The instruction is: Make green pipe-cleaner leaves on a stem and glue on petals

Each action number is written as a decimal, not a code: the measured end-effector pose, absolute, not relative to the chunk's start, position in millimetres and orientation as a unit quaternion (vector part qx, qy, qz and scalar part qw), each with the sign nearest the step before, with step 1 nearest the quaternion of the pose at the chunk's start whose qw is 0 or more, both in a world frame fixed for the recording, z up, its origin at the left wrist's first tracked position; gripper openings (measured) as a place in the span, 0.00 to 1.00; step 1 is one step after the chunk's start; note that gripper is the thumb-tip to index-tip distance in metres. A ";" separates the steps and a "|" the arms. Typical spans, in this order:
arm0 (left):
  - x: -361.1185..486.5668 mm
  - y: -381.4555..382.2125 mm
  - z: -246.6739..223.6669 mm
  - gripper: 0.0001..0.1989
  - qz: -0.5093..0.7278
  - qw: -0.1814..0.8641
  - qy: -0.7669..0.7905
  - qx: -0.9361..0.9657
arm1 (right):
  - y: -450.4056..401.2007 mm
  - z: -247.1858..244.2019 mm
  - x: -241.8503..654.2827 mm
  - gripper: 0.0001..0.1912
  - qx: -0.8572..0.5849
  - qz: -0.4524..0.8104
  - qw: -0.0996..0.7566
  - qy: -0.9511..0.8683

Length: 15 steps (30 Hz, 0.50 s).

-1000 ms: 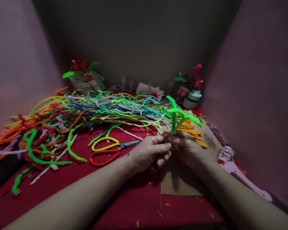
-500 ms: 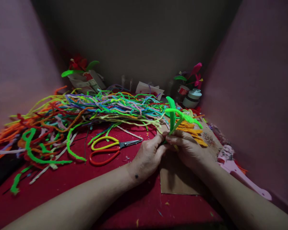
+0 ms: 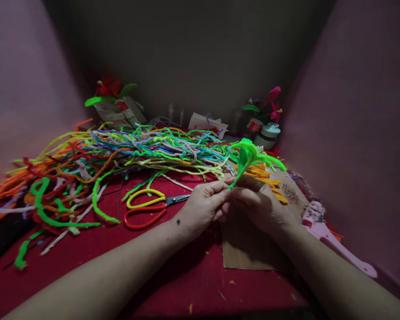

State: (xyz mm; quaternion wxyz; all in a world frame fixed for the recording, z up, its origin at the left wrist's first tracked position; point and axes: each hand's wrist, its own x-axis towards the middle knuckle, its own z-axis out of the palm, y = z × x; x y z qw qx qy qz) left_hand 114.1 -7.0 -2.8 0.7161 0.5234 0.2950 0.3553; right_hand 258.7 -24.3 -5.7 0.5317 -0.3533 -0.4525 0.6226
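Both hands meet above the cardboard and pinch the lower end of a bundle of bright green pipe cleaners. My left hand has thumb and fingers closed at the stem's base. Beside it, my right hand is closed on the same stem from the right. The bundle's green loops and ends spread upward and to the right. Its lowest tip is hidden between the fingers. Just left of my left hand lie scissors with one yellow and one red handle, their blade tips partly covered by the hand.
A large heap of coloured pipe cleaners spreads over the red tablecloth. Orange pipe cleaners lie on the cardboard behind my right hand. A pink tool is at the right. A jar and pipe-cleaner flowers stand at the back.
The green bundle has turned and tilted in my fingers, so its upright leaf now overlaps the other loops. My left hand has shifted slightly left and covers the scissor tips.
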 end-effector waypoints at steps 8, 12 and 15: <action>111.1 -5.1 2.0 0.06 0.294 0.844 0.198 0.402 | -23.8 -1.6 266.4 0.12 -0.353 0.628 0.539 -0.435; 108.3 -3.2 -2.4 0.08 0.252 0.875 0.168 0.377 | -24.7 3.4 266.0 0.10 -0.346 0.670 0.518 -0.404; 105.6 -1.4 -5.3 0.07 0.224 0.888 0.145 0.375 | -25.1 4.0 265.8 0.10 -0.334 0.680 0.511 -0.406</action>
